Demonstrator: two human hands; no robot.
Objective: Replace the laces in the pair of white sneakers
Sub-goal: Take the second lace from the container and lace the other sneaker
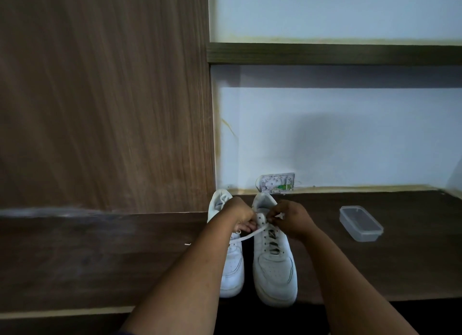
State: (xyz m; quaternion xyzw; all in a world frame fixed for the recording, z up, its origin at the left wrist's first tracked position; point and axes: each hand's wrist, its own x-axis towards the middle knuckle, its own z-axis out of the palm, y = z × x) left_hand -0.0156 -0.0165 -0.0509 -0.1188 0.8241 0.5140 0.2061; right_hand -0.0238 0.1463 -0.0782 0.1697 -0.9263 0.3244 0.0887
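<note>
both hands at upper eyelets of right sneaker (273, 254) on desk (375, 272): left hand (241, 216) pinching lace (250, 234), right hand (290, 217) pinching lace end. risk: end slipping back out, skipped eyelet, uneven lengths.

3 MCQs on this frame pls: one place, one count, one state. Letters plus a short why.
1. Where is the clear plastic container?
A. right of the sneakers
B. left of the sneakers
C. on the shelf

2. How many white sneakers are on the surface?
A. one
B. two
C. three

3. What is the left hand doing?
A. lying flat on the wood
B. holding the container
C. gripping a lace

Key: 1 A, it sits on the dark surface to the right; 2 B, left sneaker and right sneaker stand side by side; 3 C, fingers curl round the white lace.
</note>
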